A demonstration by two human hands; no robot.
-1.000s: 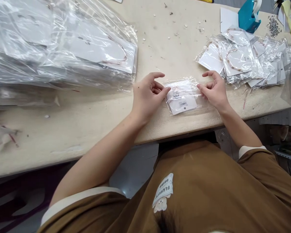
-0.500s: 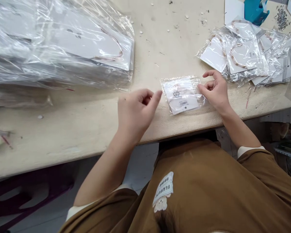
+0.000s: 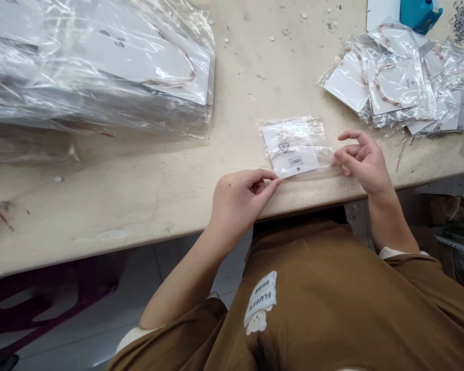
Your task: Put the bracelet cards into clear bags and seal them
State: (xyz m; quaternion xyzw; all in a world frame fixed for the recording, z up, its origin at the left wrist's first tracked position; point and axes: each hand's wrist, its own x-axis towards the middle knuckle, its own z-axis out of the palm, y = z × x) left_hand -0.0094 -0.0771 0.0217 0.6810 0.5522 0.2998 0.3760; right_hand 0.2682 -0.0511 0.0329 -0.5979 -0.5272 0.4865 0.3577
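Observation:
A small clear plastic bag [image 3: 294,146] holding a white card with a barcode lies near the front edge of the beige table [image 3: 139,206]. My left hand [image 3: 239,198] sits at the bag's lower left corner, thumb and forefinger pinched together on that corner. My right hand [image 3: 361,161] is at the bag's right edge, thumb and forefinger pinched on the plastic, the other fingers curled loosely above it.
A big stack of bagged white cards [image 3: 96,67] fills the left back of the table. A loose heap of small bagged cards with bracelets [image 3: 402,87] lies at the right back. A teal tape dispenser [image 3: 419,13] stands behind it. Small beads and scraps dot the tabletop.
My left hand drew away from the bag's left side, then came back to pinch its lower left corner. My right hand slid down the bag's right edge.

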